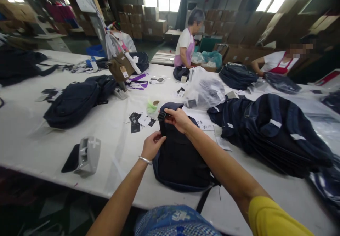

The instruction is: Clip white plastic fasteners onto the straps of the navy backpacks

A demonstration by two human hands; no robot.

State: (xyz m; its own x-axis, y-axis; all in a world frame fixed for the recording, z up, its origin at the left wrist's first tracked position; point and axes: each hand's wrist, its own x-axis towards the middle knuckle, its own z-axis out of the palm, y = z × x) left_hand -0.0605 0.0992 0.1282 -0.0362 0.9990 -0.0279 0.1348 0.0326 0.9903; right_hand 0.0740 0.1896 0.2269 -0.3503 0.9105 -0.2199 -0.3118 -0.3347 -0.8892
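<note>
A dark navy backpack (180, 158) lies flat on the white table (111, 129) right in front of me. My right hand (178, 119) is closed on the black top handle strap (162, 119) near the bag's upper end. My left hand (152, 144), with a silver bracelet on the wrist, pinches the bag's left edge just below that strap. Small black hang tags (138, 121) lie on the table just left of the bag, near a green tape roll (152, 105).
A tall stack of navy backpacks (276, 133) sits to the right. Another navy bag (77, 101) lies at left. A grey tagging tool (87, 155) lies near the front edge. A clear plastic bag (205, 89) sits behind. Two other people work at the far side.
</note>
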